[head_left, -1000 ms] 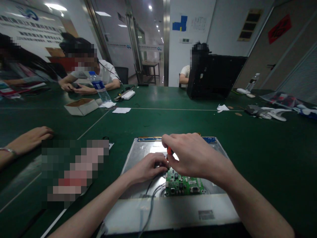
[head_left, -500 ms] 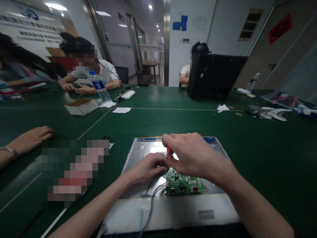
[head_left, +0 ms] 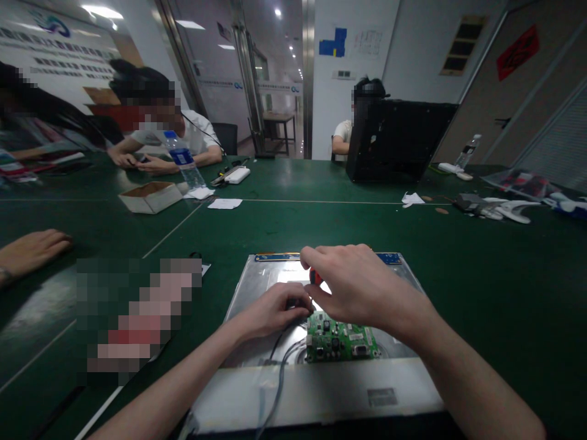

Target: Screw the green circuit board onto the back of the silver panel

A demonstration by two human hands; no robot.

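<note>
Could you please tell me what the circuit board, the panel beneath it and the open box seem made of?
Circuit board: probably fibreglass laminate, with a green coating and mounted components.
Panel: likely bare sheet metal, given its silvery sheen.
Open box: perhaps cardboard, pale and matte outside, brownish inside.

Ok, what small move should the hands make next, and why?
Probably a slight turn of the red tool by the right hand, with the left hand steadying below. The right hand grips it near the far-left corner of the green circuit board, where the left fingertips also sit. The tip's contact isn't clear, so go gently.
</note>
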